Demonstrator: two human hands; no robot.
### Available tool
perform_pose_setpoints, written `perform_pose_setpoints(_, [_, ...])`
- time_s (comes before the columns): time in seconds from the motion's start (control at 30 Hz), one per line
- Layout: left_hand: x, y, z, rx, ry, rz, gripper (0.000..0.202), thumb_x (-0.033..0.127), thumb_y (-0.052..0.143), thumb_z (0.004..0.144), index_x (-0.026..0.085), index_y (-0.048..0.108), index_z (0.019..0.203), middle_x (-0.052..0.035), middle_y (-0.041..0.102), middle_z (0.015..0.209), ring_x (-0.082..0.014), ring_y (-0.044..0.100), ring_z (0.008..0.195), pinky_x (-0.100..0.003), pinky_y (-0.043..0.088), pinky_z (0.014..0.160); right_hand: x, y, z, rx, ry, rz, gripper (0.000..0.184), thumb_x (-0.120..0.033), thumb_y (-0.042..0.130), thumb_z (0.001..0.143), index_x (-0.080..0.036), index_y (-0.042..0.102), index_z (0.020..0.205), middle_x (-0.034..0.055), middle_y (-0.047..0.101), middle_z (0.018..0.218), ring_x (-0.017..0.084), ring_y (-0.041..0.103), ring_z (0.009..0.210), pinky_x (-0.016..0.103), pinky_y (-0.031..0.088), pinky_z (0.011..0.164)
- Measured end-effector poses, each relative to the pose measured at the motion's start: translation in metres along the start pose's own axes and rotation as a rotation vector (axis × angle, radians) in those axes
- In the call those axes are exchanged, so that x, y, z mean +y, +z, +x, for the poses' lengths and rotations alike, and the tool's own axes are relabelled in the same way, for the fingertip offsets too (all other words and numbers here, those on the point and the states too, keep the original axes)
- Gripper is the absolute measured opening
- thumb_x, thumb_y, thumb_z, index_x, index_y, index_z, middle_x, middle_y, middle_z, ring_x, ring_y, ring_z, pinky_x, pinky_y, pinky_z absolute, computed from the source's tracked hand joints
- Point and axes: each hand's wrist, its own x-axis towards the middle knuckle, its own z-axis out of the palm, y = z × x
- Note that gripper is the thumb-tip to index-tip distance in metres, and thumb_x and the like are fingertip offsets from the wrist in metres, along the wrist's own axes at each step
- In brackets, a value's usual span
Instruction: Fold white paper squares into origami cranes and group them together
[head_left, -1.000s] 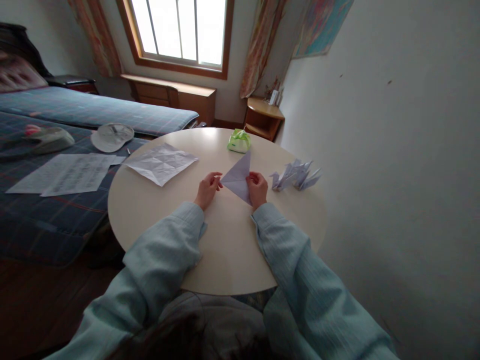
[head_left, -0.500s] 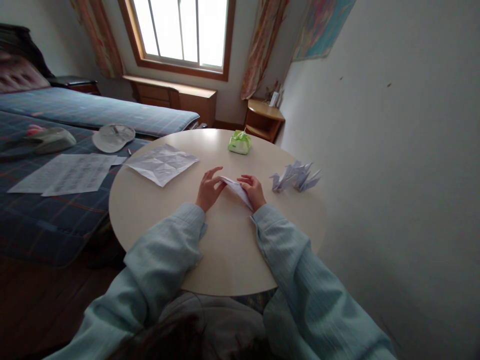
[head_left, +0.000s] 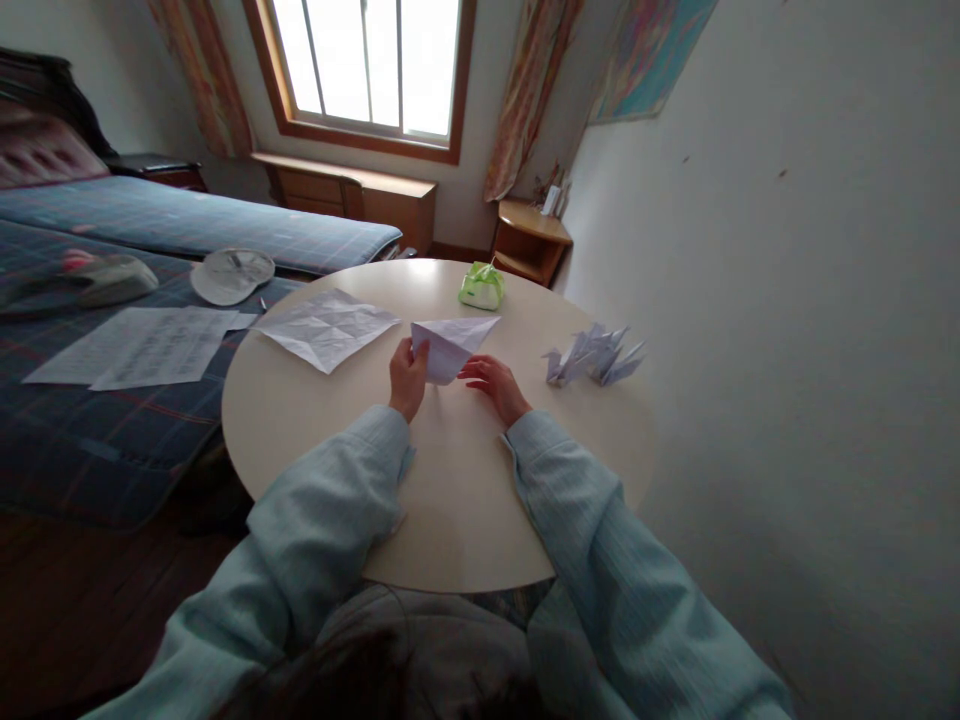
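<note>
A folded sheet of white paper [head_left: 452,345], triangular in outline, is held up above the round table [head_left: 457,500]. My left hand [head_left: 409,380] pinches its left corner between thumb and fingers. Just under its lower right edge is my right hand [head_left: 495,385], fingers stretched and slightly apart; whether a fingertip touches the paper I cannot tell. To the left lies a creased, unfolded square of paper [head_left: 328,328]. Several folded paper cranes [head_left: 594,355] stand grouped at the right side of the table.
A green and white tissue pack [head_left: 481,286] sits at the table's far edge. On the bed [head_left: 150,440] at left are printed sheets [head_left: 154,345], a pale cap [head_left: 232,275] and a bag [head_left: 116,281]. A white wall [head_left: 787,380] borders the table on the right.
The folded paper has turned from a narrow, edge-on shape into a broad triangle, raised and shifted left. My right hand has let go of it; my left hand keeps its hold.
</note>
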Motion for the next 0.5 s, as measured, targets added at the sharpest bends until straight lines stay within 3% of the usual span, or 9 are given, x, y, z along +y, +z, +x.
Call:
perform_pose_setpoints(0.13, [0.003,-0.001,0.0,-0.009,-0.105,-0.086,0.015,0.029,0.048,0.075,0.015,0.051,0.081,0.0019,0.053,0.065,-0.0081,0.046,0.055,-0.017,0.034,0.049,-0.003,0.001,-0.001,-0.04,-0.011,0.022,0.047,-0.061,0.042,0.07,-0.018,0.057,0.085,0.0052,0.066,0.084,0.014,0.062,0.076,0.027,0.045,0.066])
perform_pose_setpoints(0.3, [0.001,0.001,-0.003,-0.185,-0.267,-0.116,0.02,0.028,0.052,0.072,0.014,0.055,0.086,-0.0001,0.06,0.068,-0.0103,0.052,0.056,-0.02,0.039,0.051,0.001,0.003,0.0,0.039,0.007,0.004,0.057,-0.07,0.04,0.064,-0.017,0.056,0.078,0.0055,0.065,0.072,0.015,0.061,0.067,0.025,0.045,0.061])
perform_pose_setpoints(0.43, [-0.004,0.006,-0.007,-0.305,-0.311,-0.077,0.019,0.026,0.054,0.071,0.013,0.055,0.084,-0.0017,0.061,0.068,-0.0106,0.053,0.056,-0.02,0.041,0.051,0.012,0.0,0.007,0.158,-0.005,0.039,0.049,-0.064,0.045,0.065,-0.016,0.054,0.071,0.0031,0.062,0.063,0.013,0.057,0.057,0.024,0.044,0.053])
perform_pose_setpoints(0.5, [-0.006,0.008,-0.008,-0.32,-0.304,-0.105,0.024,0.024,0.053,0.072,0.013,0.053,0.094,-0.0032,0.062,0.077,-0.0108,0.055,0.06,-0.021,0.043,0.053,0.015,-0.003,0.011,0.215,-0.017,0.008,0.038,-0.055,0.049,0.065,-0.017,0.052,0.066,-0.0001,0.058,0.056,0.011,0.054,0.052,0.023,0.042,0.05])
